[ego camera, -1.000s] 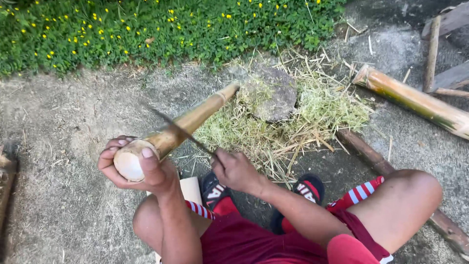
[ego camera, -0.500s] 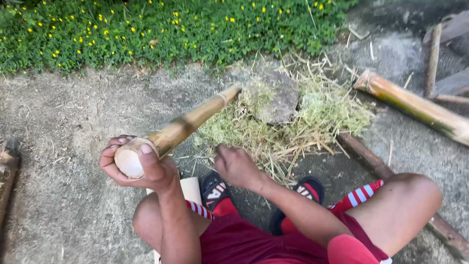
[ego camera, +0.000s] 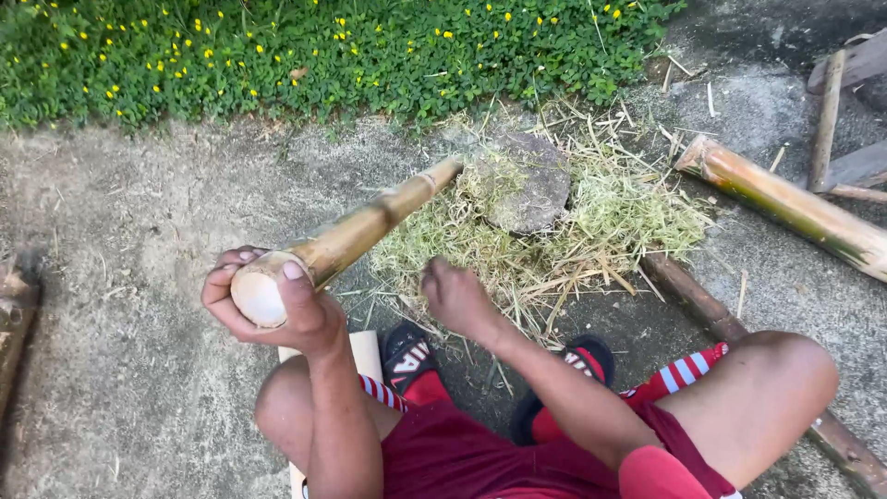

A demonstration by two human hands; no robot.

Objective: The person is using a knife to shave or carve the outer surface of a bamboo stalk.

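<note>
My left hand [ego camera: 277, 310] is wrapped around the cut near end of a yellow-brown bamboo pole [ego camera: 370, 226]. The pole slants up and away, and its far tip rests against a flat grey stone [ego camera: 531, 185]. My right hand [ego camera: 457, 296] is a closed fist just right of the pole, low over a pile of pale green-yellow shavings [ego camera: 610, 222]. The knife blade it held a second ago is hidden behind the fist now. I sit low with both knees bent, in red shorts.
A second, thicker bamboo piece [ego camera: 785, 208] lies at the right, with a dark wooden pole [ego camera: 702, 305] nearer my right leg. Black and red sandals [ego camera: 411, 356] are on my feet. Green plants with yellow flowers [ego camera: 323, 46] border the far side. Weathered boards [ego camera: 855, 166] lie at the top right.
My right hand has swept from beside the pole's near part forward and down toward the shavings. The dark blade, seen across the pole a second ago, is out of sight. The left hand holds still.
</note>
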